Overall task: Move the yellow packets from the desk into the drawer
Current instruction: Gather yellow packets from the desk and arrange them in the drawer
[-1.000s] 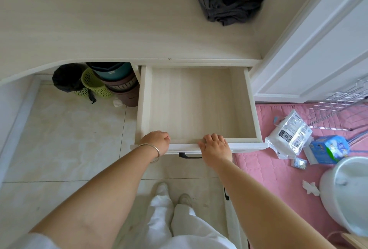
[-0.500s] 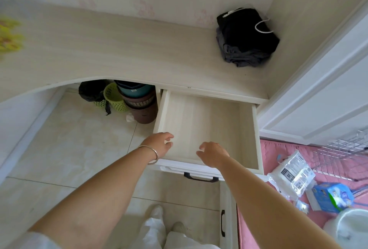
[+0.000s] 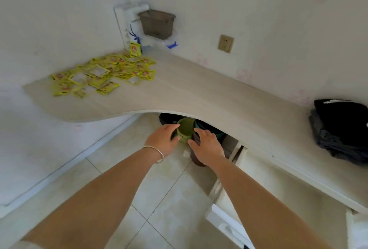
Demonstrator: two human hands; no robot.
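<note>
My left hand (image 3: 162, 142) and right hand (image 3: 207, 147) hang spread and empty in front of the desk (image 3: 199, 93); the yellow packets (image 3: 103, 75) lie loosely heaped at its far left end, well apart from the drawer (image 3: 229, 199) under its right side; a hasty scoop could spill some over the desk's edge.

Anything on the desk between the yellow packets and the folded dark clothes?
No: in the head view the desk is bare between the yellow packets and the dark clothes.
</note>
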